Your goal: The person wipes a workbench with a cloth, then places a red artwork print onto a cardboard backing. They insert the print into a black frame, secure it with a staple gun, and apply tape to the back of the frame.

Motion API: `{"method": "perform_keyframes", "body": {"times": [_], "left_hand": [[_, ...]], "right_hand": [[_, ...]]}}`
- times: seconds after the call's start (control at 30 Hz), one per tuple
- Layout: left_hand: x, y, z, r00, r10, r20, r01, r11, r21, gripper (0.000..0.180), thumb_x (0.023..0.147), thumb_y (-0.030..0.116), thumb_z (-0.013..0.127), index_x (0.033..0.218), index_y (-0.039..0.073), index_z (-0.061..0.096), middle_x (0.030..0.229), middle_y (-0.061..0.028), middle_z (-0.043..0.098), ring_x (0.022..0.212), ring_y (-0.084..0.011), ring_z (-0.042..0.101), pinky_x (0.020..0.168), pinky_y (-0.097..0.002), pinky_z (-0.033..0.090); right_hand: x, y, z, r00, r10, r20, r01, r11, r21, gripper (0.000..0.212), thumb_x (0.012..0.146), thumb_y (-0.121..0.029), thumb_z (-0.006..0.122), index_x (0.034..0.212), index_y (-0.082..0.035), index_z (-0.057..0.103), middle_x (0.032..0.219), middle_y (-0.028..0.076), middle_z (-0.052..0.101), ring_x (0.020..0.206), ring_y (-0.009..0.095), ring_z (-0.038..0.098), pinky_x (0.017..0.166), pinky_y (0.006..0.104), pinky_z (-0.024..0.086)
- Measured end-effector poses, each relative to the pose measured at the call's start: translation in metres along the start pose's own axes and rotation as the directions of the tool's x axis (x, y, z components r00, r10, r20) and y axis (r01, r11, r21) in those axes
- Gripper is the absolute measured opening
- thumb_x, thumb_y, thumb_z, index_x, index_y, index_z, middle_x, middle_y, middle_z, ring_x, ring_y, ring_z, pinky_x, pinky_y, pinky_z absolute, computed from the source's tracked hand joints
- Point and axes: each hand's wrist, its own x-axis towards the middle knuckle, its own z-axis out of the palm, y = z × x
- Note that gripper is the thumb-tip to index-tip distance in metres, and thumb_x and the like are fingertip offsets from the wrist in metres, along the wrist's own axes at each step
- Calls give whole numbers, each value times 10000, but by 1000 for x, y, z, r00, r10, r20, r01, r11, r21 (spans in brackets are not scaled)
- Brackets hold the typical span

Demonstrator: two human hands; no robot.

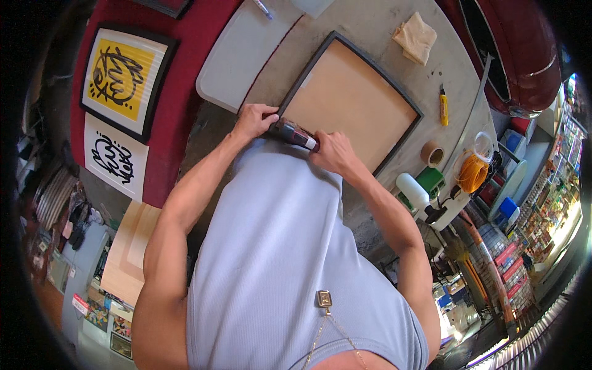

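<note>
A black picture frame (320,54) lies on the worktable with a plain tan backing board (351,102) set inside it. At the frame's near left corner, my left hand (254,121) has its thumb and forefinger closed on the edge. My right hand (335,151) is wrapped round the end of a dark, cylindrical handheld tool (295,134) with red and white marks. The tool lies along the frame's near side, its tip pointing at my left fingers. Its exact kind cannot be made out.
Right of the frame are a yellow marker (444,107), a tape roll (432,153), a white bottle (412,190) and an orange cord coil (472,173). A folded cloth (415,38) lies beyond. Two lettered prints, one framed (152,92), rest on red cloth (161,123) at left.
</note>
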Motion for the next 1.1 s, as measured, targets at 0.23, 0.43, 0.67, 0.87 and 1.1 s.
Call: {"method": "perform_keyframes", "body": {"times": [0.23, 0.43, 0.67, 0.87, 1.1], "left_hand": [[50, 48, 11, 978, 167, -121, -133, 960, 248, 551, 706, 53, 660, 1234, 18, 504, 1044, -189, 600, 898, -344, 614, 787, -403, 498], [75, 47, 26, 969, 181, -166, -134, 956, 261, 342, 643, 64, 708, 903, 24, 489, 881, -190, 567, 858, -396, 586, 725, -466, 479], [79, 47, 27, 972, 189, -139, -150, 956, 251, 306, 657, 63, 682, 880, 27, 476, 872, -200, 563, 813, -413, 575, 677, -494, 466], [80, 61, 18, 997, 35, -61, -12, 937, 350, 388, 686, 154, 709, 969, 44, 467, 940, -186, 573, 875, -400, 588, 702, -497, 480], [156, 80, 23, 989, 80, -121, -27, 919, 392, 491, 670, 237, 762, 1001, 60, 446, 965, -171, 590, 890, -394, 605, 713, -494, 500]], "right_hand": [[11, 28, -55, 999, -42, -8, 42, 964, 262, 390, 647, -165, 568, 985, 26, 601, 790, 225, 630, 775, 393, 606, 730, 446, 479], [38, 35, -66, 999, -34, -24, 38, 984, 175, 366, 651, -211, 569, 949, -3, 609, 788, 209, 633, 759, 371, 609, 712, 442, 478], [41, 18, -78, 997, 82, 12, -80, 992, -92, 318, 662, -223, 570, 908, -29, 623, 720, 190, 633, 722, 363, 622, 698, 461, 481], [33, 56, -96, 997, -68, -30, 70, 995, 77, 336, 672, -198, 575, 946, -4, 603, 729, 215, 609, 709, 354, 606, 670, 428, 465], [80, 79, -138, 1000, -23, -19, 26, 985, 173, 429, 653, -194, 562, 1026, 17, 576, 692, 161, 567, 665, 289, 558, 650, 386, 455]]}}
